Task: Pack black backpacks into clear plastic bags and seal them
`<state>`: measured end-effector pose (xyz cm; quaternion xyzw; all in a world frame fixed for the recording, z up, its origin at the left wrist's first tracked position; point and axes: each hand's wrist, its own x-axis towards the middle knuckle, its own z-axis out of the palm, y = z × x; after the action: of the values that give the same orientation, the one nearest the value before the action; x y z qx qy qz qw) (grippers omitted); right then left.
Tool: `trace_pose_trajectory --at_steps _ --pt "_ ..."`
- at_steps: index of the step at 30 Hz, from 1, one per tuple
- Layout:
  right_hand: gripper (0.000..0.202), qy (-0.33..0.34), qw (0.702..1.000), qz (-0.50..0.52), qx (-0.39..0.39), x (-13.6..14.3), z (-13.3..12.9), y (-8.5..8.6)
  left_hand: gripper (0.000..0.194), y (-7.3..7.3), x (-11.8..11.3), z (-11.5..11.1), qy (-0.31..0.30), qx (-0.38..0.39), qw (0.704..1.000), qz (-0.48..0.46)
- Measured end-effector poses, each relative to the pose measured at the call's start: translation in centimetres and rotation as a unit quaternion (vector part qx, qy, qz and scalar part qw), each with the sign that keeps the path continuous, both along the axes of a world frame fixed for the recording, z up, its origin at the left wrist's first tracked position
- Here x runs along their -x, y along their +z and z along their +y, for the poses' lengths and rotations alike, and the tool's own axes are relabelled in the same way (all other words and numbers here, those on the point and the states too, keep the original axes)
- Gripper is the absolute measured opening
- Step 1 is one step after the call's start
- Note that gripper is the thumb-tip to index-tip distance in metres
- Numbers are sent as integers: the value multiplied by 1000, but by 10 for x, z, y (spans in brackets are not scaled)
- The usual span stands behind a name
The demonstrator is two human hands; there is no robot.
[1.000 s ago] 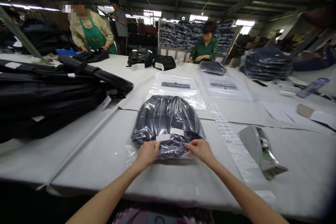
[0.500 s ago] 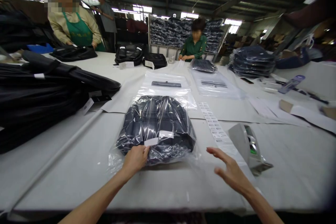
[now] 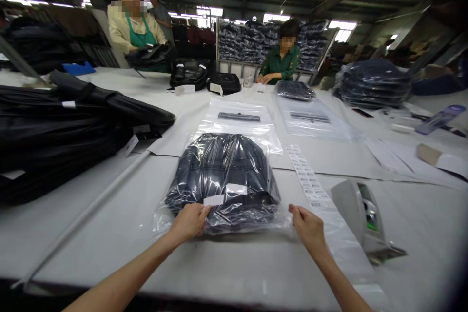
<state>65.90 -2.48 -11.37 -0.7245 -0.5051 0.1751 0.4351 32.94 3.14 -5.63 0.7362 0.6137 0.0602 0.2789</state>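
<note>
A black bag (image 3: 226, 165) lies on the table inside a clear plastic bag (image 3: 252, 222), with white tags showing through the film. My left hand (image 3: 192, 222) is closed on the plastic at the near edge, just left of its middle. At the near right corner, the fingers of my right hand (image 3: 307, 224) pinch the loose edge of the same plastic bag. A strip of printed labels (image 3: 305, 175) lies to the right, beyond my right hand. Farther right stands a grey tape dispenser (image 3: 360, 214).
Flat clear bags (image 3: 241, 112) lie behind the wrapped bag. Black bags (image 3: 66, 136) are heaped at left. Wrapped bags (image 3: 373, 83) are stacked at far right. A person in a green apron (image 3: 141, 34) handles a black bag; another in green (image 3: 281, 66) works at the far side.
My right hand has closed from spread fingers onto the plastic bag's right corner. My left hand keeps its hold. The person in the apron has lifted a black bag off the table.
</note>
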Motion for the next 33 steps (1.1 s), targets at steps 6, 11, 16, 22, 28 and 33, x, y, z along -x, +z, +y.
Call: trace_pose_trajectory --at_steps 6,11,16,22,28,33 --pt "47 -45 995 -1 84 -22 12 0 49 0 0 2 1 24 999 -24" --pt "36 -138 968 23 -211 30 -15 56 50 -1 3 1 3 19 999 -47" --pt "20 354 903 -31 -243 140 6 61 50 -2 5 0 4 42 995 -92" --pt "24 452 875 -145 -94 168 59 44 56 0 11 0 3 128 975 -181" --pt "18 467 870 -159 13 168 61 56 68 10 24 4 -48 233 934 -267" --pt "16 481 869 -115 -3 169 60 51 68 11 28 7 -65 256 920 -291"
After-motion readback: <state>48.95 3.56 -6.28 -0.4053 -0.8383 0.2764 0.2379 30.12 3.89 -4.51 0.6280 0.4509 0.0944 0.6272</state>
